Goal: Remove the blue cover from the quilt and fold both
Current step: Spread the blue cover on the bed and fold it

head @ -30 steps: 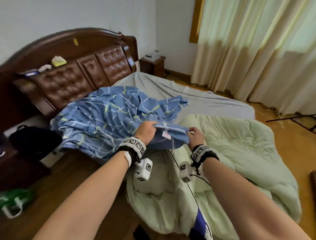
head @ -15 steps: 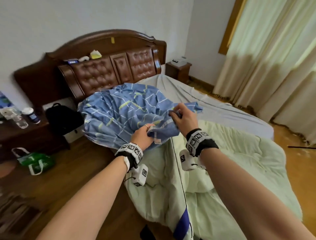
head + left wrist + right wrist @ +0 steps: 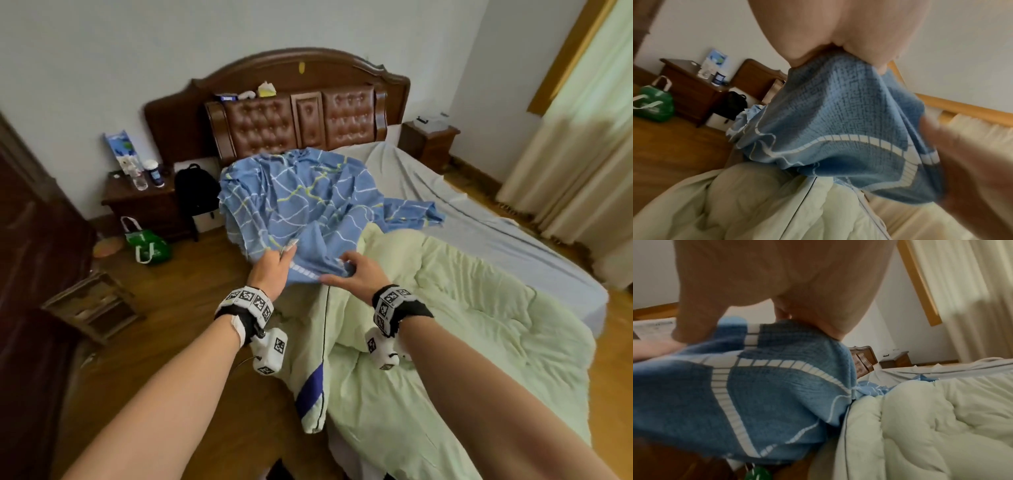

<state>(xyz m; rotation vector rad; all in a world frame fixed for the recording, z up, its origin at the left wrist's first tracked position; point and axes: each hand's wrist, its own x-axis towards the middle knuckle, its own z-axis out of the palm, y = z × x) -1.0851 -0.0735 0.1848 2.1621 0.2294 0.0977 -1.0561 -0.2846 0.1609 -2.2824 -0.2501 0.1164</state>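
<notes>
A: What takes up most of the room?
B: The bed [image 3: 496, 236], under a pale grey-blue sheet, with a dark wooden headboard [image 3: 294, 113] at its far end.

A: And on it?
B: The pale green quilt [image 3: 462, 308] lies rumpled over the near half and spills off the near edge toward the wooden floor [image 3: 178, 308]. Beyond it the blue cover [image 3: 301, 202], lined in white and yellow, is heaped at the bed's left side below the headboard, apart from the quilt except where its near edge hangs over it.

A: Who holds that edge?
B: Both hands. The left hand [image 3: 272, 270] pinches the hem, thumb and fingers closed on the cloth. The right hand [image 3: 358, 274] grips it just beside, fingers curled over the fabric.

A: Anything smaller?
B: A nightstand [image 3: 144, 205] left of the bed, a black backpack [image 3: 195, 192] beside it, and a green bag [image 3: 147, 246] on the floor.
</notes>
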